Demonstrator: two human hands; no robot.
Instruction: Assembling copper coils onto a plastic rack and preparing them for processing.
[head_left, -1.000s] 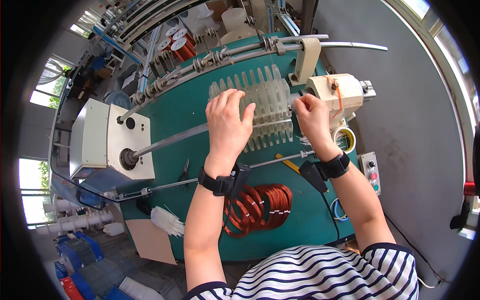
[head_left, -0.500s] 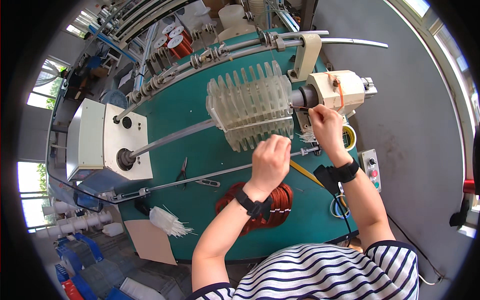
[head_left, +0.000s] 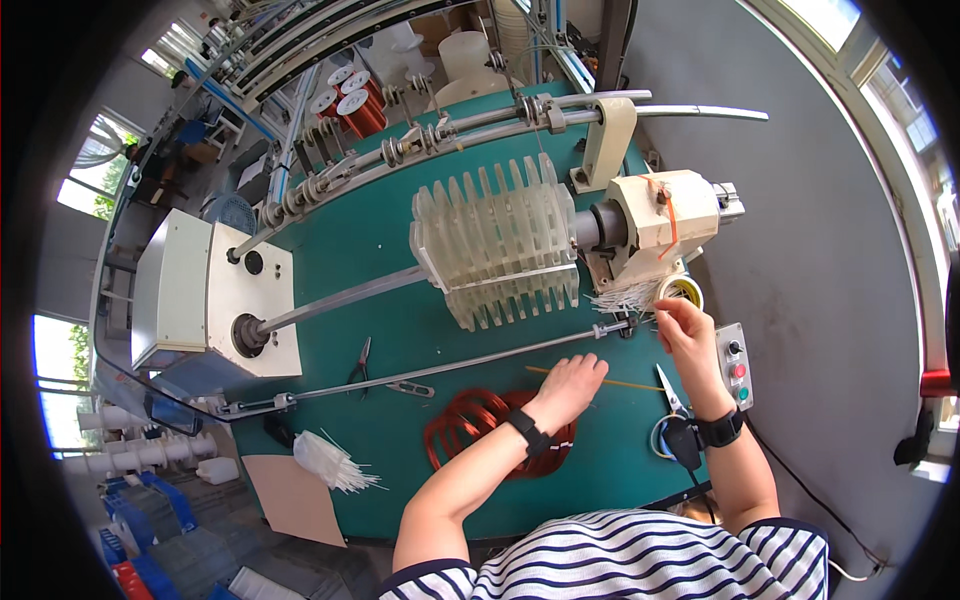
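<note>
Plastic finned block (head_left: 495, 240) on its shaft (head_left: 345, 298), our hands now away from it | left hand (head_left: 568, 388) has dropped over the yellow strip (head_left: 634, 384), fingers bent, grip we cannot tell | right hand (head_left: 685, 335) has drawn back beside the tape roll (head_left: 697, 288), fingers curled, contents unclear to us | handling of block paused, we judge

Reddish wire coils (head_left: 487, 410) partly hidden

Open green tabletop (head_left: 400, 333) lay between the square shaft (head_left: 345, 300) and the thin rod (head_left: 470, 360); rightward, the finned block (head_left: 495, 245) barred passage.
</note>
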